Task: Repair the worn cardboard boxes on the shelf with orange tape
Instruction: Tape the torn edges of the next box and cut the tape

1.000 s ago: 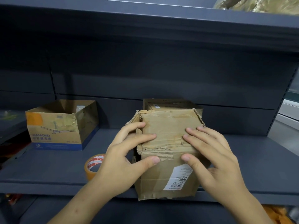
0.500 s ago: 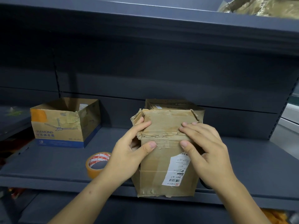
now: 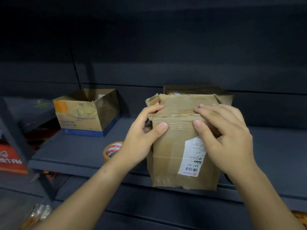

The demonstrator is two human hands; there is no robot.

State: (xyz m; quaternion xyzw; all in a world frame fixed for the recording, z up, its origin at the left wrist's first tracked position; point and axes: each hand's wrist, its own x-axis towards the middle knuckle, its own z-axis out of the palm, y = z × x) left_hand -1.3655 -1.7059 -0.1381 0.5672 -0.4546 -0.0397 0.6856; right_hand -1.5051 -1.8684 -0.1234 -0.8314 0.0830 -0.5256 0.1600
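left hand (image 3: 141, 138) and right hand (image 3: 227, 138) curled in grip, thumbs forward

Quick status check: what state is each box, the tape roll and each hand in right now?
Worn box: upright at shelf edge, top flaps folded shut, torn, untaped.
Open box: standing, top open.
Rear box: behind worn box, mostly hidden.
Tape roll: lying on shelf, unused.
Left hand: grips worn box's top left.
Right hand: grips its top right.

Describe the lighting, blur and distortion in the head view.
Head view: dim light, the upper shelf back nearly black; the worn box and both hands, left and right, are the brightest parts. The left edge is motion-smeared, and the red package has unreadable print. The wide lens bends the shelf edge.
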